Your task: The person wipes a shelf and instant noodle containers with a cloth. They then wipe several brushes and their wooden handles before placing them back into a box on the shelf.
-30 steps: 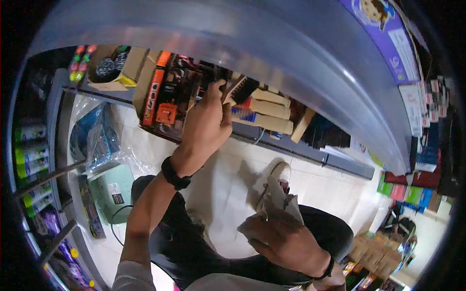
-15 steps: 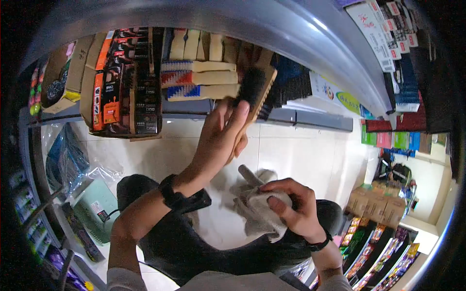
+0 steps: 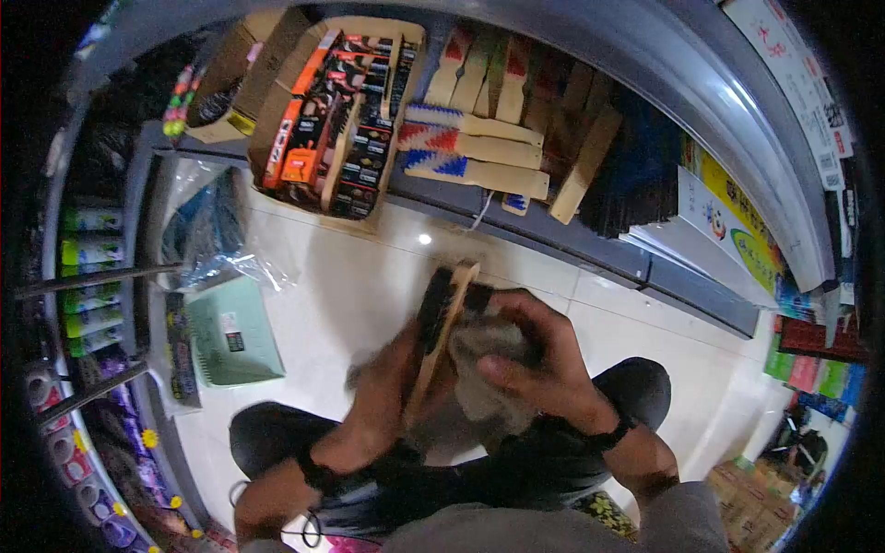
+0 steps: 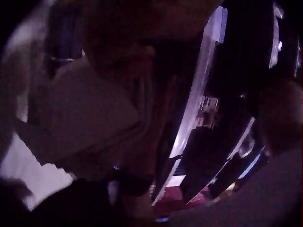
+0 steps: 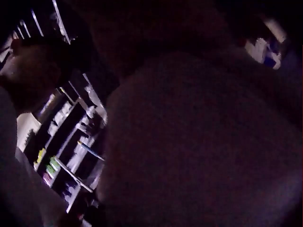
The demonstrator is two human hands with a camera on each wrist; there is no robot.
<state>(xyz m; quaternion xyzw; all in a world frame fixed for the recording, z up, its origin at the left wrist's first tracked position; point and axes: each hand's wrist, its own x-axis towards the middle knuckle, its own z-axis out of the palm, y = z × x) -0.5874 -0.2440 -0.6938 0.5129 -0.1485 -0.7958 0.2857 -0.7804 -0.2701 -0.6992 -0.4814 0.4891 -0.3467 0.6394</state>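
Low over the floor in the head view, my left hand grips a wooden brush with dark bristles, held roughly upright. Dark bristles show on both sides of its pale wood edge. My right hand holds a crumpled grey cloth with thumb and fingers, right up against the brush. Part of the left fingers is hidden behind the wood. Both wrist views are very dark; a grey fold of cloth fills much of the left one.
On the low shelf ahead stand an open carton of boxed goods and several wooden-handled brushes with coloured bristles. A green dustpan and a plastic-wrapped bundle lie on the floor at left. Stocked shelves line the left side.
My left hand went from the shelf, took the brush and brought it down towards my lap. My right hand with the cloth has come up to meet the brush.
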